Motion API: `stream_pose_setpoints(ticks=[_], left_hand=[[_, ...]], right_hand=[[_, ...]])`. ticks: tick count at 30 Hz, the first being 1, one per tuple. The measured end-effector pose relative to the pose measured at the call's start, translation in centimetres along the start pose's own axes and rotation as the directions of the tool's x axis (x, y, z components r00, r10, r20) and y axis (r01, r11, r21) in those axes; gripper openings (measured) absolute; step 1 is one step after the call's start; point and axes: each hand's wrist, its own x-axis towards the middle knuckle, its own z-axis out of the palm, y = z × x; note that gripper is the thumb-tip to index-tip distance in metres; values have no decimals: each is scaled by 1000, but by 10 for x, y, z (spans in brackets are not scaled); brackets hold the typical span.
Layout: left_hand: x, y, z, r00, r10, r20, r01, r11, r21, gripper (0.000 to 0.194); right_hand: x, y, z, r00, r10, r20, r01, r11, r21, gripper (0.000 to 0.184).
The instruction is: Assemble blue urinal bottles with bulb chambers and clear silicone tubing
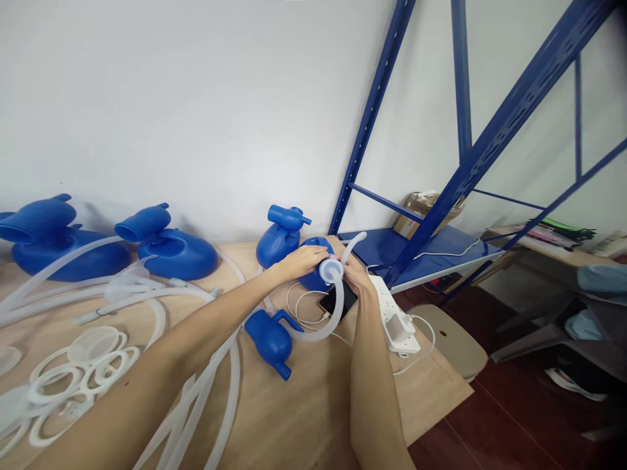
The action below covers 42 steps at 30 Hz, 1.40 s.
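My left hand (300, 260) is closed over a blue plastic container (313, 277) at the far side of the wooden table (313, 418). My right hand (356, 274) pinches a white round cap (331, 269) with a translucent tube (323, 326) that curves down and back up past the cap. Both hands meet at the cap. A black phone (339, 301) lies just under them with a white cable plugged in.
More blue containers (169, 245) (280, 238) (270, 339) and loose translucent tubes (98, 287) lie on the table, white rings (73, 385) at the left. A white power strip (394, 313) sits near the table's right edge. Blue metal shelving (441, 196) and a stool (453, 339) stand at right.
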Motion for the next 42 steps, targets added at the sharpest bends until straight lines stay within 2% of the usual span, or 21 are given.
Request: stream_pose_setpoints(ticks=[5,13,19,22,27,30,37,42], left_hand=[[-2,0,-9,1000,15,11,-15,1000,13,33],[2,-10,-22,992,68,103,-72,997,30,33],[4,-16,-20,993,65,100,-72,995,66,32],[-3,-13,-12,997,37,70,-44,994,102,31],[-14,-4,8,1000,-28,-6,29,988,153,28],[-15,0,13,998,-53,-39,59,985,164,25],[1,8,0,989,-131,-63,137,984,117,15],[13,18,-12,953,-267,-145,275,961,35,24]], right_hand=[[-4,-3,1,1000,6,-1,-6,1000,-2,36],[3,1,3,1000,-12,1,12,1000,-11,36],[5,6,1,1000,-13,7,13,1000,-15,50],[6,8,1,1000,-17,9,17,1000,-6,55],[8,10,1,1000,-24,17,24,1000,2,54],[9,13,0,999,-37,26,37,999,11,54],[11,16,-5,997,-50,63,49,998,31,54],[9,15,-8,995,-57,76,53,997,53,60]])
